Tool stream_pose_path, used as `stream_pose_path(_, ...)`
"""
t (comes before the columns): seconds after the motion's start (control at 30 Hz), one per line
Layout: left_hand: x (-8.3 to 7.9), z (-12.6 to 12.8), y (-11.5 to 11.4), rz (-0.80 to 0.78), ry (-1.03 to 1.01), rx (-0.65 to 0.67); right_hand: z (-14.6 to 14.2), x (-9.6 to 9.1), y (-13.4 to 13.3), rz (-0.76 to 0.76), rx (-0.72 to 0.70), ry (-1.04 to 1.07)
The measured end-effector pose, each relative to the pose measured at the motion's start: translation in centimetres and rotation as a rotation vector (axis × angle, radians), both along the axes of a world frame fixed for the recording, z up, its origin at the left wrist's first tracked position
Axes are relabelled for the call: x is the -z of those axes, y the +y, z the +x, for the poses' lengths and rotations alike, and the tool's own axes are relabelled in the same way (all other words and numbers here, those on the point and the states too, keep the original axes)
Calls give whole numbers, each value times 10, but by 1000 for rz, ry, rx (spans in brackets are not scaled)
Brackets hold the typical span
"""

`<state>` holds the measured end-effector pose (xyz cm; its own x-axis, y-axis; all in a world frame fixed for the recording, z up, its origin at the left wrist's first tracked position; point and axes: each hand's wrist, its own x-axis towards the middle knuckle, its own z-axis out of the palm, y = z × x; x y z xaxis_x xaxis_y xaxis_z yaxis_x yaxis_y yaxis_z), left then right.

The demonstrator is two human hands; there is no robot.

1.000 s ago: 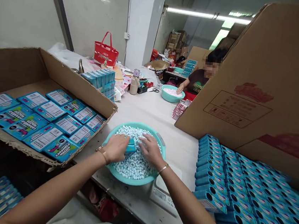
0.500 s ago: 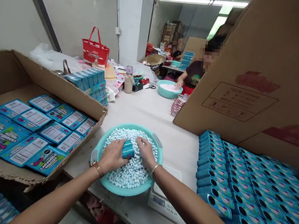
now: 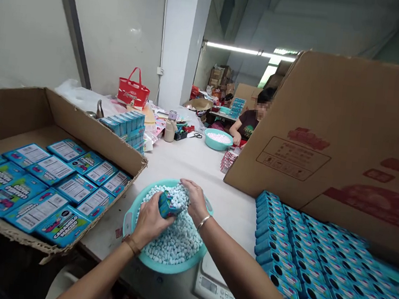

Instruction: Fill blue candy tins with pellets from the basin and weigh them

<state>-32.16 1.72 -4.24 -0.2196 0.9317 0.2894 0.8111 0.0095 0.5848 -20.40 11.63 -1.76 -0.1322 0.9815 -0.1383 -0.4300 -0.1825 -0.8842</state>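
Observation:
A turquoise basin [image 3: 163, 267] full of small pale-blue candies [image 3: 174, 249] stands in front of me. My left hand [image 3: 149, 220] grips a small blue candy box [image 3: 167, 207] above the candies, thumb on its near side. The box is tilted, its upper end toward my right hand. My right hand [image 3: 196, 200] is cupped around a heap of candies against the box's upper end. Its fingers are partly hidden by the candies.
An open carton [image 3: 113, 152] of filled blue boxes lies left. Rows of blue boxes [image 3: 315, 271] stand right, before a tall cardboard sheet [image 3: 299, 146]. A white scale [image 3: 218, 289] sits beside the basin. Across the table, a person [image 3: 248, 123] sits near another basin [image 3: 217, 145].
My right hand has risen from among the candies with a heap of them and come to the box. The box has tilted toward it. The camera view has shifted upward.

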Motion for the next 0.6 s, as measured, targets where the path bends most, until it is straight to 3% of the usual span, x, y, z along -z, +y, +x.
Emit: stream_pose_path(0.6,-22,-15,-4,-66,60,22,-13,-12,-14,5,-55,-27)
